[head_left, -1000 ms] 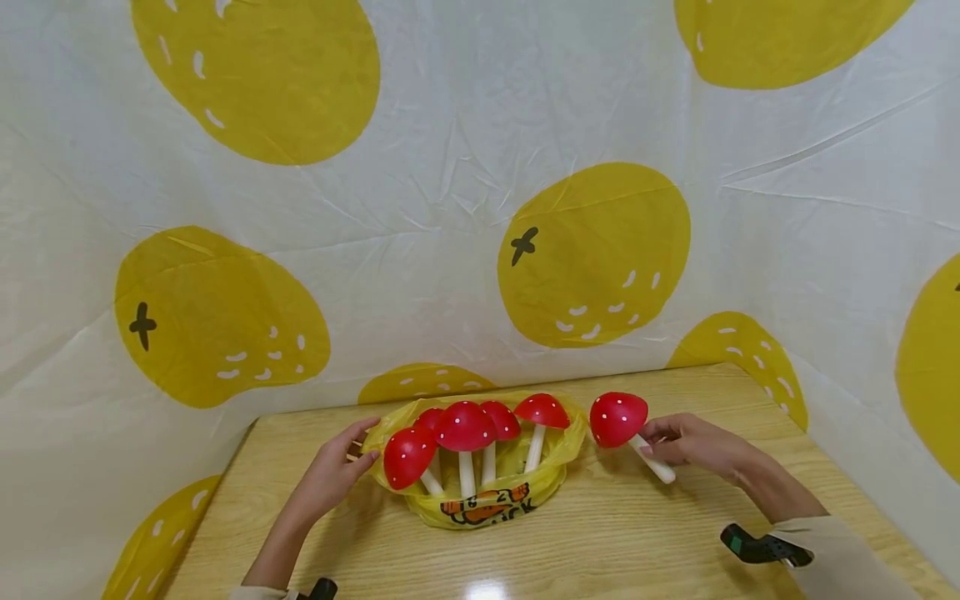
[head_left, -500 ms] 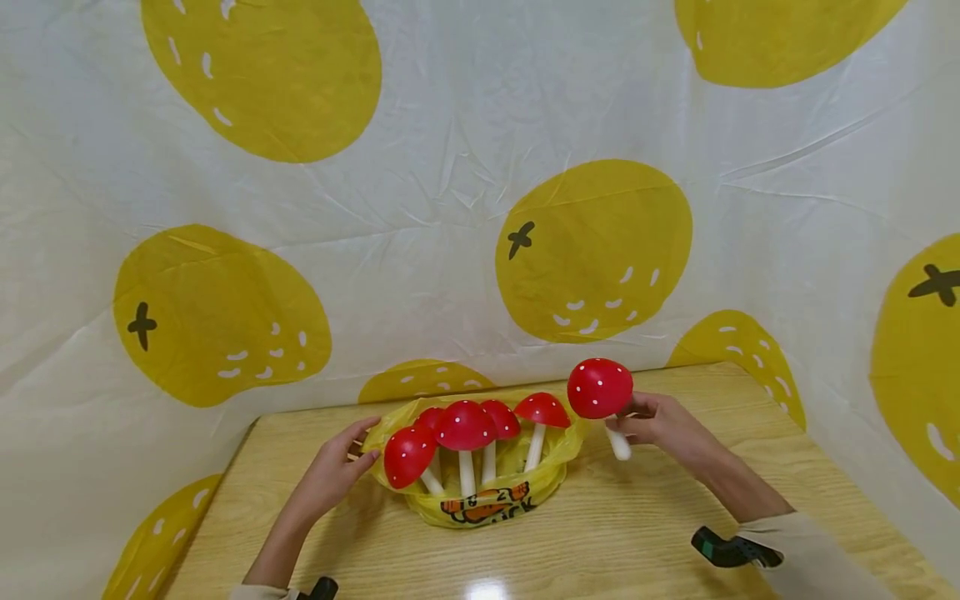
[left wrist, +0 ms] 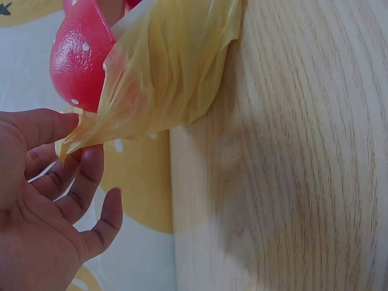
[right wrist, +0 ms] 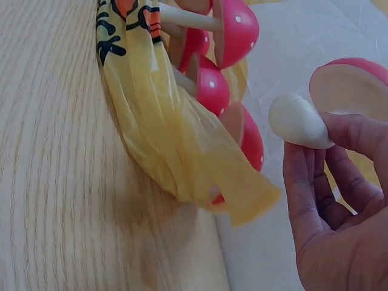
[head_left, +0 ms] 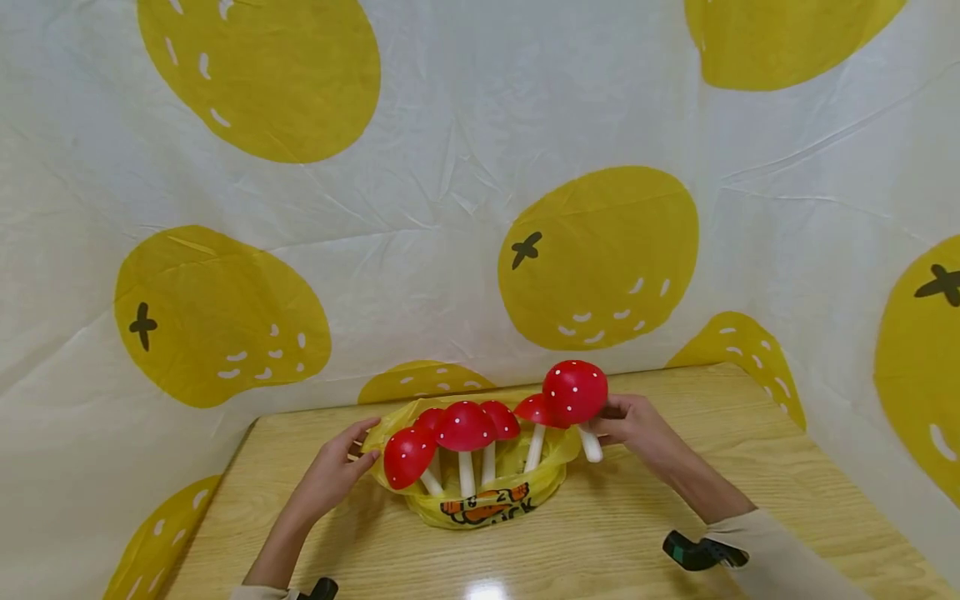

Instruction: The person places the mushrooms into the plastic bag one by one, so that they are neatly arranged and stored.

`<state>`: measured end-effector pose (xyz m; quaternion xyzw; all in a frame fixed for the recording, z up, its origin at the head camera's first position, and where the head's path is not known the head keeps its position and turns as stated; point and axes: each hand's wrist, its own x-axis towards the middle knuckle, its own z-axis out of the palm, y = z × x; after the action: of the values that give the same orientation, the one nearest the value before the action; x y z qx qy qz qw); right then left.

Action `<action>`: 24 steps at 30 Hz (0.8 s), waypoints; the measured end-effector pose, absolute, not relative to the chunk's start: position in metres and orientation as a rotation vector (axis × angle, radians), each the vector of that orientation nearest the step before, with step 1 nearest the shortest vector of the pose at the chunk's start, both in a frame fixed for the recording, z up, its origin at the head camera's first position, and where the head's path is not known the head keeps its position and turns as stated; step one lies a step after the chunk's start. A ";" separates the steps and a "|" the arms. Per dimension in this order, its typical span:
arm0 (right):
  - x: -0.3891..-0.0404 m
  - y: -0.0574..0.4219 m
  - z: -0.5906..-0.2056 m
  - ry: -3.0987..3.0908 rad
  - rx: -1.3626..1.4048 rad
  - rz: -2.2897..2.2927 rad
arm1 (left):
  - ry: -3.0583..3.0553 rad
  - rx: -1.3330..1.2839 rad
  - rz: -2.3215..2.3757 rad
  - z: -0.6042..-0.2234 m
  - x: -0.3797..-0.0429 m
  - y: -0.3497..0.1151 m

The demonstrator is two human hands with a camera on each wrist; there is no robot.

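Observation:
A yellow plastic bag (head_left: pixel 427 510) lies open on the table, holding several toy mushrooms (head_left: pixel 465 427) with red, white-dotted caps and white stems. My left hand (head_left: pixel 339 468) pinches the bag's left edge between thumb and fingers, as the left wrist view also shows with the gathered plastic (left wrist: pixel 85 134). At the bag's right side my right hand (head_left: pixel 637 429) grips another toy mushroom (head_left: pixel 575 392) by its stem, raised with the cap up. That cap overlaps the rightmost mushroom in the bag in the head view. In the right wrist view the stem's end (right wrist: pixel 298 121) sits between thumb and fingers.
The wooden table (head_left: pixel 600 542) meets a white cloth (head_left: pixel 420 275) with big yellow fruit prints at its back and sides. Orange and black printing (head_left: pixel 487 505) marks the bag's front.
My right hand has carried its mushroom leftward and up from beside the bag to the bag's right edge, tipping the stem more upright. My left hand has stayed in place.

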<state>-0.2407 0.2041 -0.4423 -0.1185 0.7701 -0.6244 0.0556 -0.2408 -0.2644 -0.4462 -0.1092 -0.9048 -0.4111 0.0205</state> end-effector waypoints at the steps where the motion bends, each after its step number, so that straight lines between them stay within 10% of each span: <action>1: -0.241 0.202 -0.443 2.327 -0.368 -1.902 | -2.807 -0.341 -1.273 -0.446 -0.241 -0.264; 24: -0.245 0.139 -0.452 2.307 -0.343 -2.022 | -2.801 -0.351 -1.264 -0.444 -0.241 -0.264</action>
<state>-0.2452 0.1388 -0.4519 -0.1112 0.7470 -0.6548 0.0275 -0.2409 -0.2636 -0.4444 -0.1136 -0.9053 -0.4085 0.0245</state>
